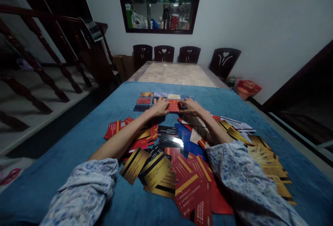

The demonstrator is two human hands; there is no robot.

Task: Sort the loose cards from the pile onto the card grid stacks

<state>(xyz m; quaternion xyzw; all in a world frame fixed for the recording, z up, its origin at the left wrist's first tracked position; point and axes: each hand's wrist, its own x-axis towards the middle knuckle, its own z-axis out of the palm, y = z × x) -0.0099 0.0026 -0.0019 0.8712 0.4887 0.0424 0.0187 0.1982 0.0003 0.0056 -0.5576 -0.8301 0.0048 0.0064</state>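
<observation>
A red card (173,106) lies flat at the near edge of a grid of cards on the blue cloth. At its left edge, the fingers of my left hand (160,107) are bent and pressed together. My right hand (191,107) pinches the same card from the right side. Around them in the grid are a gold card (146,94), a cream card (174,96), another red card (143,101) and a dark card (141,108). My left hand partly hides some grid cards. Below my wrists spread loose piles, with gold cards (157,172) and dark red cards (194,191) nearest me.
More gold cards (267,162) fan out at the right, beside white cards (239,124). Red cards (113,129) lie left of my left forearm. Beyond the blue cloth (104,115) the bare tabletop (174,73) reaches several dark chairs (163,53).
</observation>
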